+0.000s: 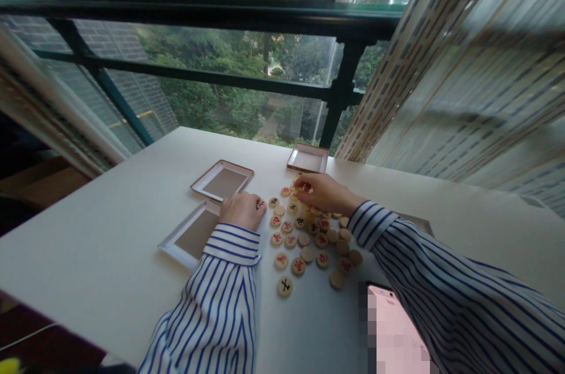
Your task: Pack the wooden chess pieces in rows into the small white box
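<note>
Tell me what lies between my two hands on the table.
In the head view, a few round chess pieces lie on the table between the left hand and the right hand.

Both arms wear long sleeves of a white shirt with dark blue vertical stripes. The left sleeve (220, 297) and the right sleeve (459, 297) each end in a striped cuff, leaving the hands bare.
</note>
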A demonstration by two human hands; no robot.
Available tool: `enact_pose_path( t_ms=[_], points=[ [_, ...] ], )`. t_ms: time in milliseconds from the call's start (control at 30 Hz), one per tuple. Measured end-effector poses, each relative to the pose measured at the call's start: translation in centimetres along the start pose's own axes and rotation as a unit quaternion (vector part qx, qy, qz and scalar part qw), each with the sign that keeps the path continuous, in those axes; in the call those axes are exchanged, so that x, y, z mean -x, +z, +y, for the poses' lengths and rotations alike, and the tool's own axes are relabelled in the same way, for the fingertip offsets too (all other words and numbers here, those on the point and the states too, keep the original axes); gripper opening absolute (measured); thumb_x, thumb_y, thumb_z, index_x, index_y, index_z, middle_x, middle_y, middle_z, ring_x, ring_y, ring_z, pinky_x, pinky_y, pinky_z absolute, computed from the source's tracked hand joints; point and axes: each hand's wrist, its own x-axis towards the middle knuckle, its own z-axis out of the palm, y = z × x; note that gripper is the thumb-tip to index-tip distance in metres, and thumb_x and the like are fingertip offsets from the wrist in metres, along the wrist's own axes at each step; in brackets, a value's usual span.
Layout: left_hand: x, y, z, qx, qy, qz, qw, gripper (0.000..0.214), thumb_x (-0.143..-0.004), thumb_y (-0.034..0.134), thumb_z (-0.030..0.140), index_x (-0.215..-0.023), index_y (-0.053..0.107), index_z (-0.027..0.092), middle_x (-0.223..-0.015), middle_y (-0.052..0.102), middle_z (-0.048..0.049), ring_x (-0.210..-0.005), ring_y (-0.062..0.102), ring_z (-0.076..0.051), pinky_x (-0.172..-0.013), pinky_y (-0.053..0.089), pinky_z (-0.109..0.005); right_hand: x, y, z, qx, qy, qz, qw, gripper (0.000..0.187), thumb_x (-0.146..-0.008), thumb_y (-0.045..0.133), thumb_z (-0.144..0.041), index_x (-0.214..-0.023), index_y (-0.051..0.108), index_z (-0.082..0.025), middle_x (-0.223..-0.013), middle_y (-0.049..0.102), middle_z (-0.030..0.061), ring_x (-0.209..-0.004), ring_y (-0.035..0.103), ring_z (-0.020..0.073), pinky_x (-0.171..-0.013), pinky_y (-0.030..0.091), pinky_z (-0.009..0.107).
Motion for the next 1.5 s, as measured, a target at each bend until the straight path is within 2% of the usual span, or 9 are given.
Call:
enact_pose_path(
  t_ms=[167, 333, 433, 533, 700, 833, 900, 1100, 1500],
  points=[
    [0.2, -0.2, 0.1, 0.009, 0.001, -0.012, 1.0, 0.03, -0.077, 0.046, 0.04, -0.082, 0.071, 0.024, -0.091, 0.07, -0.0081, -0.088, 0.061, -0.025, -0.071, 0.045, -0.034, 0.3, -0.2, -0.1, -0.161, 0.032, 0.002, 0.986, 0.022, -0.075, 0.056, -0.027, -0.092, 0.064, -0.015, -0.082, 0.065, 0.0039, -0.073, 0.058, 0.013, -0.065, 0.044, 0.023],
    [0.2, -0.2, 0.0, 0.009, 0.004, -0.016, 1.0, 0.032, -0.076, 0.048, 0.041, -0.088, 0.071, 0.023, -0.094, 0.069, -0.0093, -0.09, 0.061, -0.027, -0.072, 0.045, -0.036, 0.8, -1.2, -0.9, -0.344, 0.085, -0.032, 0.934, 0.027, -0.076, 0.058, -0.023, -0.1, 0.061, -0.011, -0.094, 0.066, 0.0075, -0.079, 0.06, 0.0118, -0.068, 0.047, 0.022],
    [0.1, -0.2, -0.1, 0.012, -0.007, -0.011, 1.0, 0.036, -0.076, 0.049, 0.042, -0.1, 0.068, 0.023, -0.099, 0.068, -0.0092, -0.094, 0.06, -0.028, -0.074, 0.045, -0.037, 1.1, -1.8, -0.8, -0.391, 0.084, -0.041, 0.916, 0.034, -0.077, 0.058, -0.024, -0.109, 0.059, -0.013, -0.097, 0.066, 0.0072, -0.081, 0.06, 0.0119, -0.07, 0.047, 0.023],
    [0.1, -0.2, -0.1, 0.013, -0.012, -0.009, 1.0, 0.037, -0.076, 0.05, 0.042, -0.103, 0.067, 0.023, -0.101, 0.068, -0.0089, -0.095, 0.06, -0.027, -0.076, 0.045, -0.037, 1.1, -1.8, -0.5, -0.396, 0.068, -0.037, 0.915, 0.035, -0.078, 0.057, -0.025, -0.111, 0.059, -0.015, -0.097, 0.067, 0.006, -0.085, 0.06, 0.0123, -0.076, 0.047, 0.025],
    [0.1, -0.3, 0.0, 0.013, -0.016, -0.012, 1.0, 0.036, -0.077, 0.048, 0.041, -0.103, 0.067, 0.023, -0.101, 0.068, -0.008, -0.096, 0.059, -0.028, -0.077, 0.045, -0.038, 0.3, -0.9, -0.1, -0.328, 0.058, -0.016, 0.943, 0.031, -0.075, 0.058, -0.026, -0.102, 0.062, -0.012, -0.093, 0.066, 0.0062, -0.079, 0.06, 0.0124, -0.07, 0.046, 0.025],
    [0.2, -0.3, 0.0, 0.013, -0.014, -0.012, 1.0, 0.036, -0.078, 0.048, 0.04, -0.102, 0.067, 0.023, -0.1, 0.068, -0.0083, -0.095, 0.059, -0.028, -0.076, 0.045, -0.038, -0.4, -0.1, -0.3, -0.162, 0.001, 0.02, 0.987, 0.026, -0.074, 0.057, -0.028, -0.095, 0.064, -0.015, -0.081, 0.064, 0.0036, -0.069, 0.057, 0.0123, -0.063, 0.043, 0.024],
    [0.2, -0.3, 0.0, 0.014, -0.01, -0.012, 1.0, 0.036, -0.078, 0.047, 0.04, -0.102, 0.067, 0.023, -0.098, 0.068, -0.0085, -0.095, 0.059, -0.027, -0.076, 0.045, -0.037, -0.9, 0.2, -0.8, -0.065, -0.029, 0.024, 0.997, 0.022, -0.075, 0.055, -0.029, -0.092, 0.064, -0.017, -0.082, 0.065, 0.0038, -0.071, 0.057, 0.0137, -0.064, 0.041, 0.024],
    [0.3, -0.2, 0.0, 0.02, -0.002, -0.004, 1.0, 0.033, -0.078, 0.047, 0.037, -0.1, 0.068, 0.023, -0.098, 0.068, -0.009, -0.094, 0.059, -0.027, -0.075, 0.045, -0.036, -2.7, 0.7, -2.6, 0.111, -0.063, -0.038, 0.991, 0.025, -0.082, 0.047, -0.031, -0.097, 0.064, -0.02, -0.094, 0.067, 0.0066, -0.087, 0.059, 0.0186, -0.073, 0.038, 0.026],
    [0.3, -0.1, 0.0, 0.041, -0.001, -0.001, 0.999, 0.036, -0.076, 0.05, 0.038, -0.104, 0.066, 0.022, -0.099, 0.068, -0.0093, -0.096, 0.059, -0.028, -0.077, 0.045, -0.038, -3.8, 0.6, -2.7, 0.144, -0.069, -0.079, 0.984, 0.026, -0.082, 0.048, -0.031, -0.097, 0.066, -0.021, -0.096, 0.067, 0.0088, -0.095, 0.056, 0.0217, -0.082, 0.034, 0.033]
  ],
)
